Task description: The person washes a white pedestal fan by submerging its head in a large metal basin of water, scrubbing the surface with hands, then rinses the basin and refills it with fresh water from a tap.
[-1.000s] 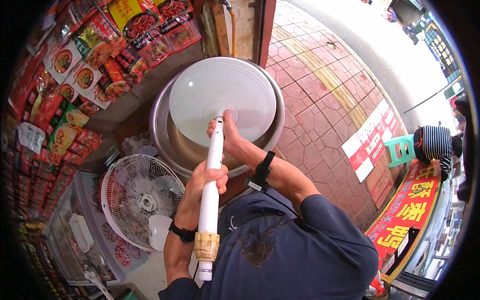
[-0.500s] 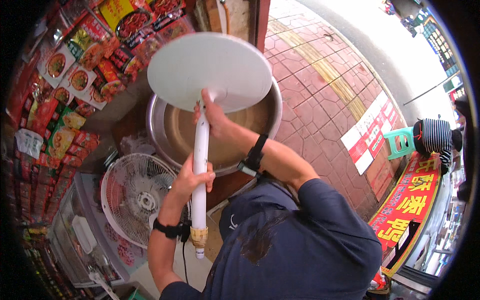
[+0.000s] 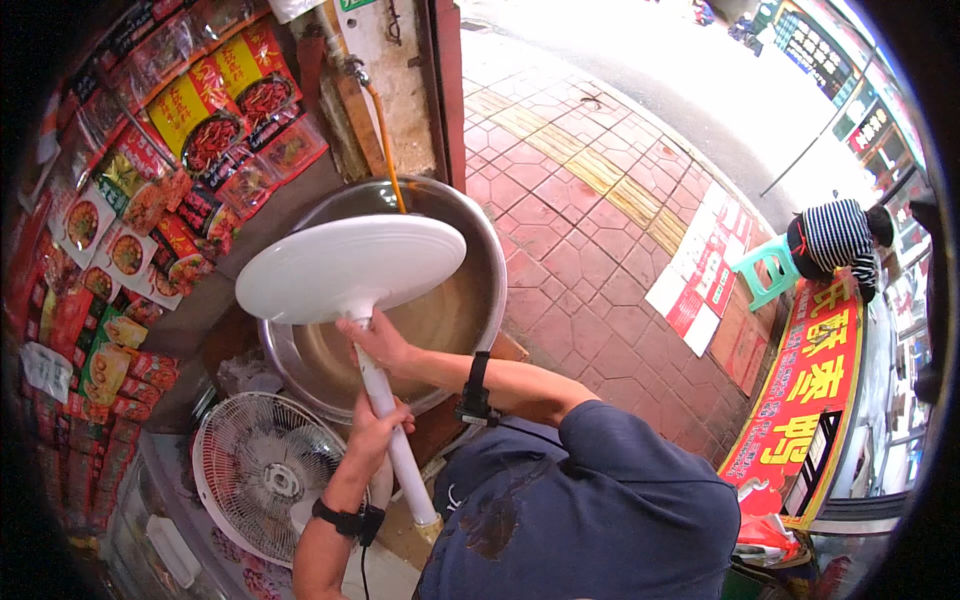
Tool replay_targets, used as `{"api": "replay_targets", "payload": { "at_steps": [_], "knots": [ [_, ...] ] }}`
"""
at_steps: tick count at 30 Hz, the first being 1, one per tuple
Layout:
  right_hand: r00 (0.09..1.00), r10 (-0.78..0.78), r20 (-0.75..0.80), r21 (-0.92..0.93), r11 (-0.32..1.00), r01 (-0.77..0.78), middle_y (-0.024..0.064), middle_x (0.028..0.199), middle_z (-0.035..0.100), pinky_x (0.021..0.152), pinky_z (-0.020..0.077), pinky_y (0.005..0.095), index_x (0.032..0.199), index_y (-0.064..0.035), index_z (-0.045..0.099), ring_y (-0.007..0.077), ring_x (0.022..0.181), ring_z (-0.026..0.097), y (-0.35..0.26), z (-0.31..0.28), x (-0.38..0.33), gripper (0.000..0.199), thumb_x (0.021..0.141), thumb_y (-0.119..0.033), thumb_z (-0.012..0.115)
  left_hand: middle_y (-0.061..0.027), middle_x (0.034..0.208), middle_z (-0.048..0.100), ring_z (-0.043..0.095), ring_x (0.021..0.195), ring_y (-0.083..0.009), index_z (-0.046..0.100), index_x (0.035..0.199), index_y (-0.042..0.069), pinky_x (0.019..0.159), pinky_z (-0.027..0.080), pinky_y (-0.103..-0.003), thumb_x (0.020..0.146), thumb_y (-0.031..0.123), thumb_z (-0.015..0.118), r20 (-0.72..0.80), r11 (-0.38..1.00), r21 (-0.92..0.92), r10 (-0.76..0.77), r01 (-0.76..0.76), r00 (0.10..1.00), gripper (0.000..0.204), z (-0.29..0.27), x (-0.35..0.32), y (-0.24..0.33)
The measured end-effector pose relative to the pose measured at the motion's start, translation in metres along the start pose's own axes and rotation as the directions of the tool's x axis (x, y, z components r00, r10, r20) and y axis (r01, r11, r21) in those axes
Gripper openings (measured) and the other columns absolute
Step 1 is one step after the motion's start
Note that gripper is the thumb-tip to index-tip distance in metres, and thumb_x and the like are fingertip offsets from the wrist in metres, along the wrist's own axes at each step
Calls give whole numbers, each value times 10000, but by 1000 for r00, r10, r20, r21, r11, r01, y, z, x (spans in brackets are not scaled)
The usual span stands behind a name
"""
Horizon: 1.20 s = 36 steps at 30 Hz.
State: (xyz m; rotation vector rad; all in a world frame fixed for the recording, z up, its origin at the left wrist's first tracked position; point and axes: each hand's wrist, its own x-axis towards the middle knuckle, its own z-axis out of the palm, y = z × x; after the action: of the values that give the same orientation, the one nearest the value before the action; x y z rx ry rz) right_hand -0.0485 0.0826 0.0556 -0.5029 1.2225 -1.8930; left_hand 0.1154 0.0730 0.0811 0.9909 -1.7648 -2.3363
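Note:
Both hands grip a white fan stand. My right hand holds the white pole just under the round white base. My left hand wraps the pole lower down. The base tilts up and to the left, above a large steel basin. The pole's lower end has a tan collar near my chest. A black band sits on each wrist.
A white fan head with a wire grille lies at lower left. Red snack packets hang on the left wall. Red brick paving spreads to the right, with a person in a striped top on a green stool.
The stand has swung to the left and tilted, so the round base now sits left of the basin's middle. Both hands kept their hold and moved with it.

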Motion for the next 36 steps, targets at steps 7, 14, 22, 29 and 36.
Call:
{"api": "replay_targets", "payload": {
  "at_steps": [7, 14, 22, 29, 36],
  "knots": [
    [991, 115, 76, -99, 989, -107, 71, 930, 578, 581, 528, 331, 1264, -41, 409, 143, 721, 611, 0, 0, -19, 439, 994, -291, 648, -46, 733, 560, 551, 503, -142, 471, 1052, 26, 424, 472, -298, 839, -25, 699, -132, 1000, -23, 16, -19, 991, 316, 11, 14, 0],
    [890, 363, 277, 158, 896, -415, 66, 964, 628, 745, 569, 336, 1172, -66, 495, 175, 806, 659, -13, -18, -9, 443, 952, -392, 699, -44, 720, 508, 511, 487, -146, 447, 1044, 41, 421, 447, -311, 819, -41, 682, -106, 993, -114, -27, 15, 994, 335, 8, 11, -3],
    [916, 334, 222, 128, 921, -367, 29, 865, 643, 644, 503, 287, 991, -89, 595, 131, 759, 620, 19, -17, -4, 269, 913, -305, 735, -63, 749, 542, 534, 501, -151, 446, 1055, 33, 438, 469, -305, 817, -32, 702, -81, 995, 6, -101, 102, 992, 355, -4, 12, -6],
    [920, 350, 175, 135, 917, -375, 29, 896, 629, 665, 492, 283, 1060, -75, 595, 126, 798, 592, 21, -16, -12, 306, 926, -317, 724, -47, 758, 589, 565, 539, -157, 552, 986, 44, 470, 460, -317, 883, 38, 694, -23, 998, 54, 31, -30, 999, 176, -10, 39, 1],
    [900, 352, 256, -82, 936, -343, 65, 1016, 644, 852, 496, 318, 1176, 5, 593, 151, 981, 579, 23, -44, -4, 505, 953, -439, 684, -37, 650, 555, 526, 449, -133, 548, 959, 2, 394, 442, -285, 836, 16, 723, -242, 977, 84, -171, 196, 955, 214, 13, 46, 6]
  ]
}}
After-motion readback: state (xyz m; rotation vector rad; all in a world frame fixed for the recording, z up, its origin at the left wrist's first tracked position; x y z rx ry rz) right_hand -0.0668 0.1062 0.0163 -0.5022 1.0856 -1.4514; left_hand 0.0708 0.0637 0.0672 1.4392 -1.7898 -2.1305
